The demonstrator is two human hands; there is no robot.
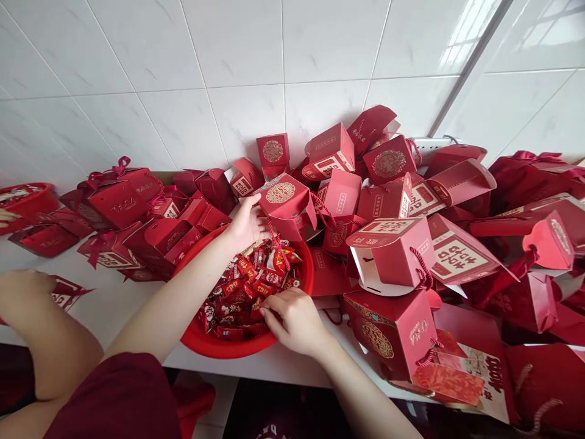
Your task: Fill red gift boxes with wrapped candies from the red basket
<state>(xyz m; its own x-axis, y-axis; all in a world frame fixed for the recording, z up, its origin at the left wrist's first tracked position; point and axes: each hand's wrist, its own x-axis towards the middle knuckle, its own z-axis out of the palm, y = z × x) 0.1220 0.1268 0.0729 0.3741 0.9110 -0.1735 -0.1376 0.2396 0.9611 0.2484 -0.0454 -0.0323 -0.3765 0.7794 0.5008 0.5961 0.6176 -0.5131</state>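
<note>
My left hand (250, 227) is closed on the left side of a red gift box (284, 201) with a gold round emblem, held over the back rim of a red basin. A twisted red cord hangs from the box. The red basin (219, 349) holds many wrapped candies (244, 286), mostly red. Low over the candies at the basin's right side is my right hand (290, 317), its fingers bent down and pressed together among the wrappers. What its fingertips hold, if anything, is hidden.
Red gift boxes (388, 253) are piled to the right, and more boxes (123, 198) stand left of the basin. Another person's arm (41, 329) is at the left edge. A second red basin (34, 204) sits at far left. A tiled wall (242, 42) rises behind.
</note>
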